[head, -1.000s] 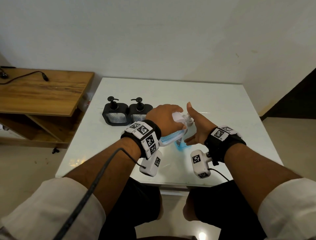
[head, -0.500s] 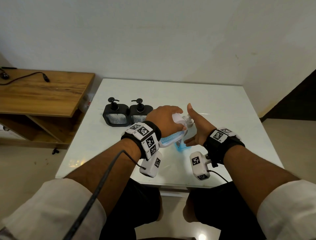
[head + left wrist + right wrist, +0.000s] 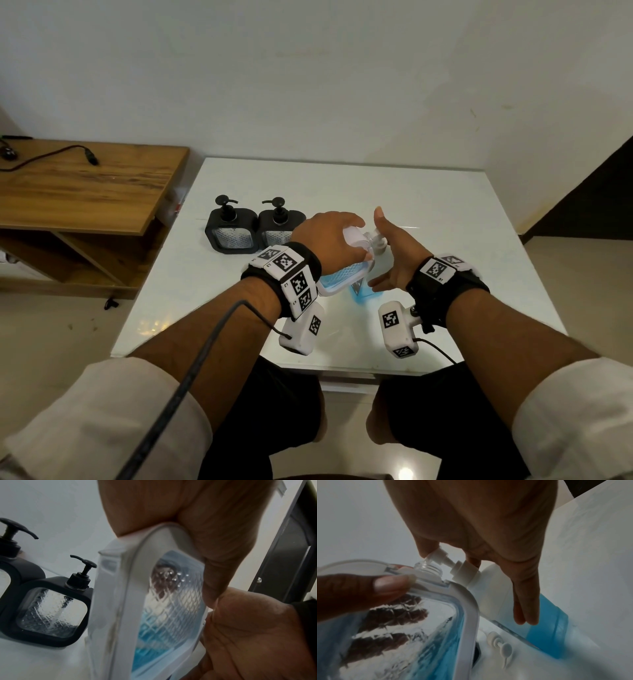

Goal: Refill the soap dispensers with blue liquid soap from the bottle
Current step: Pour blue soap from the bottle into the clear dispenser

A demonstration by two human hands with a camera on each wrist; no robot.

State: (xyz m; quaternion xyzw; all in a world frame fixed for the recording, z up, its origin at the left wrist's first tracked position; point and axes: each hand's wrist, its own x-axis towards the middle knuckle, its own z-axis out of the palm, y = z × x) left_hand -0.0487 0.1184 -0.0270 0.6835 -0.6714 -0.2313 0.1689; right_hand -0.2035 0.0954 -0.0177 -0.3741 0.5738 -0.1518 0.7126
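Gripping the white-framed soap dispenser (image 3: 337, 279), our left hand (image 3: 329, 236) wraps its fingers around the upper part and tilts it, the open threaded neck (image 3: 428, 568) pointing toward the bottle. Through the patterned clear window we see blue soap pooled in the lower part, and our own fingers showing dark behind the glass. Our left thumb (image 3: 382, 584) presses on the frame just below the neck.

Our right hand (image 3: 394, 253) holds the blue liquid soap bottle (image 3: 546, 627) with a fairly loose grip: the thumb stands up straight, the fingers (image 3: 525, 601) lie long down the bottle's side, and one fingertip sits on the white pump head (image 3: 440, 556). The bottle leans toward the dispenser, its base on the white surface (image 3: 445, 219), the nozzle right at the rim of the open neck. Blue soap fills only the bottle's lower end.

On the surface just beside the bottle's base lies a loose white pump top (image 3: 501, 646). Two black soap dispensers (image 3: 255, 228) stand side by side on the surface's left part, touching each other, pumps screwed on, their patterned windows looking clear. Left of the surface stands a wooden shelf unit (image 3: 85, 185) with a black cable (image 3: 51, 156) lying on top.
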